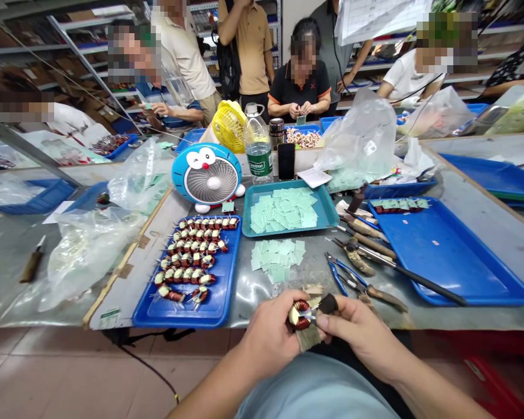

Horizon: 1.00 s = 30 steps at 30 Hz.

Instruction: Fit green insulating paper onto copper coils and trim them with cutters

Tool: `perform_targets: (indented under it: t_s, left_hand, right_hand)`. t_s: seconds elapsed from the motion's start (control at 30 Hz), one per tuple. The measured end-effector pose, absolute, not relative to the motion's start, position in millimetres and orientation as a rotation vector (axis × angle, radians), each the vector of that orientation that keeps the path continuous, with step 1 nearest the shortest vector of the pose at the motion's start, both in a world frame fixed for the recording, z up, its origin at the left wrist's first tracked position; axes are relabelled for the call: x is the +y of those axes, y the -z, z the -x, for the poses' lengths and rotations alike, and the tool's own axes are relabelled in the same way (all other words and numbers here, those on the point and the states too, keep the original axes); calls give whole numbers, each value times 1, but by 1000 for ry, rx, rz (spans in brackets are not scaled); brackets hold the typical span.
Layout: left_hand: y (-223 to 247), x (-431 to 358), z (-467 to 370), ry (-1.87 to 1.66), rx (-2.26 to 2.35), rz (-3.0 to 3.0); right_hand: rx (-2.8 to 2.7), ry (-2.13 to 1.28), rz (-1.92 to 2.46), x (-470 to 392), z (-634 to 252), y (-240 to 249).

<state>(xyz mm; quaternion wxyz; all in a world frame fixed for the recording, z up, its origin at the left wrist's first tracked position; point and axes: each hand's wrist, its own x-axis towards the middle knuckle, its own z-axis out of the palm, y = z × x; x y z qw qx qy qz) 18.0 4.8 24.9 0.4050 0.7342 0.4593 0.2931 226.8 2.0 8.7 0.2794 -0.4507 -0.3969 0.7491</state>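
Note:
Between my hands, low in the head view, is a ring-shaped coil (300, 315) with red-brown wire and a pale cap. My left hand (268, 331) is closed around its left side. In my right hand (358, 327) is a dark-handled tool (328, 304), gripped by thumb and fingers, its thin metal end at the coil's opening. Greyish cloth-like wrapping shows above and below the coil, around the fingertips. To the left, a blue tray (222, 273) bears several rows of similar coils. Pale green square sheets (278, 259) lie in a loose pile beyond my hands.
A teal tray (327, 224) holds more green sheets. Pliers (353, 279) and other hand tools lie to the right, beside a blue tray (458, 256) with coils at its far end. A cartoon fan (208, 174) and water bottle (258, 151) stand behind. Several people are across the bench.

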Motion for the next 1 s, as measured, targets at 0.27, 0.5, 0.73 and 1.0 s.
perform_targets:
  t_s: [0.27, 0.5, 0.73, 1.0]
  left_hand:
    - [-24, 2, -20, -698, 1168, -1964]
    - [-20, 2, -18, -696, 1176, -2064]
    - [-17, 1, -17, -671, 1170, -2062]
    - [-24, 4, -12, -679, 1143, -1934]
  right_hand:
    - [-1075, -1993, 1238, 0, -224, -6]
    - [-1067, -1942, 1260, -4, -218, -3]
    - [-1058, -1938, 1277, -10, -214, -3]
    - [-1095, -1959, 1209, -6, -218, -9]
